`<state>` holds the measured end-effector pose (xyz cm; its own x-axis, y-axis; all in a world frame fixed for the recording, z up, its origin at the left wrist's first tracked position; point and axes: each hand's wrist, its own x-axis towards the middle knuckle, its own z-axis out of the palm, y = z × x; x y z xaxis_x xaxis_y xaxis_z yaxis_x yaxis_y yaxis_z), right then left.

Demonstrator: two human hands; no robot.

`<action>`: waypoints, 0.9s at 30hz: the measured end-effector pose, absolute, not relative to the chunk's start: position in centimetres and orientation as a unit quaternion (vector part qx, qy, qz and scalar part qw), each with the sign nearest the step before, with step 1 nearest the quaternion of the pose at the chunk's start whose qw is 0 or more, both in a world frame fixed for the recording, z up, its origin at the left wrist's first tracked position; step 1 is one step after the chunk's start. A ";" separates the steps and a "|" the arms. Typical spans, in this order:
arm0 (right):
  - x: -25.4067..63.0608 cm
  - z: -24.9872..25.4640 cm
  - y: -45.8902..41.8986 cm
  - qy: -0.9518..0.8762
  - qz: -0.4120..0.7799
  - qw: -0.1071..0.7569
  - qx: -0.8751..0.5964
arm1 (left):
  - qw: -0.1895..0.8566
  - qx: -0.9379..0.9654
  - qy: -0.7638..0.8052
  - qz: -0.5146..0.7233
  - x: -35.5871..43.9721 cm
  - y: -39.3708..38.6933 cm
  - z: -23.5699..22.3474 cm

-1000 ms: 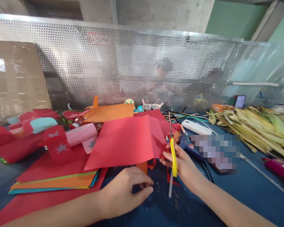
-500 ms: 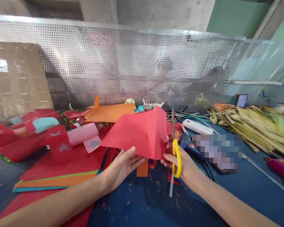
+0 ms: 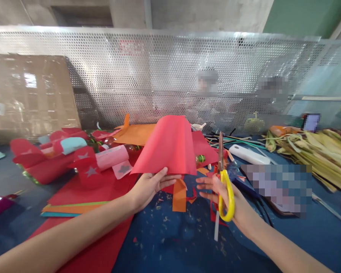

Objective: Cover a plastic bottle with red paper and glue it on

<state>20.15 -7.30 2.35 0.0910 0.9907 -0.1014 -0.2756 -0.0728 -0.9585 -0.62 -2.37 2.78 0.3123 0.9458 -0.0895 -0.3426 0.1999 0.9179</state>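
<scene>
My left hand pinches the near edge of a red sheet of paper, thumb on top and fingers beneath. The sheet stands up from the hand and bends along a crease towards its right side. To the right of it, my right hand holds yellow-handled scissors hooked at the thumb, blades pointing up and away. The other right fingers are stretched out towards the paper, apart from it. Below the sheet lies an orange paper strip on the blue table.
Red paper sheets and star-decorated red paper models lie at left. A cardboard box leans by a perforated metal screen, with people behind it. At right are a white tool, a blurred phone and dried corn husks.
My right hand has let go of the paper's right edge and moved off to the right with the scissors. The sheet now stands more upright in my left hand. The view has turned left.
</scene>
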 end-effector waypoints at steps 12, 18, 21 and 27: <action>18.7 -1.5 -11.2 -0.391 0.788 0.315 -0.356 | 0.726 0.329 0.311 0.517 -1.0 -0.9 4.2; 19.4 -2.0 -10.9 -0.433 0.791 0.264 -0.343 | 0.720 0.330 0.305 0.529 -0.9 -1.3 5.1; 19.7 -1.5 -11.0 -0.452 0.778 0.256 -0.354 | 0.724 0.332 0.303 0.524 -0.7 -1.8 5.5; 19.5 -1.0 -11.2 -0.434 0.786 0.275 -0.344 | 0.745 0.340 0.269 0.507 -0.3 -3.0 5.6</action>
<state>19.51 -11.19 -0.99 -0.6116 0.7309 -0.3030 -0.1331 -0.4726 -0.8712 -0.31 -2.98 5.59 0.3415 0.9383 -0.0553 -0.5725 0.2543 0.7795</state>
